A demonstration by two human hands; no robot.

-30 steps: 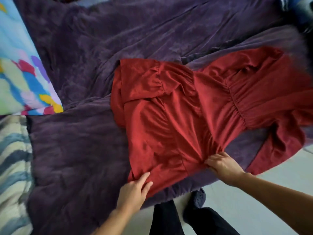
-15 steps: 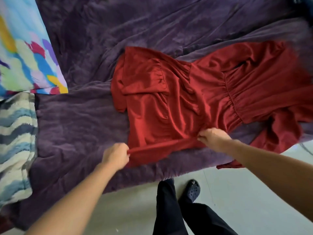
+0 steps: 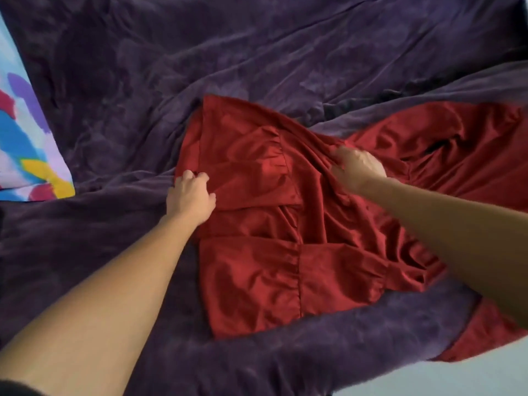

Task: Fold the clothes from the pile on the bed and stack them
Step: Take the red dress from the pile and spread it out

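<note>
A red dress (image 3: 257,270) with gathered seams lies spread on the purple bed cover (image 3: 200,67), its near long edge folded up over the middle. My left hand (image 3: 191,197) grips the folded edge at the dress's left side, fingers curled into the cloth. My right hand (image 3: 355,167) pinches the same folded edge near the waist gathers. The rest of the dress runs off to the right, and a corner hangs over the bed's near edge at the lower right.
A brightly coloured pillow (image 3: 25,144) lies at the left edge of the bed. Pale floor (image 3: 471,375) shows at the lower right beyond the bed's edge. Wrinkled purple cover fills the far half of the view.
Both hands lifted the dress's near edge and carried it away from me, folding it over the middle. The view shifted forward, so my legs and the striped cloth at left dropped out of sight.
</note>
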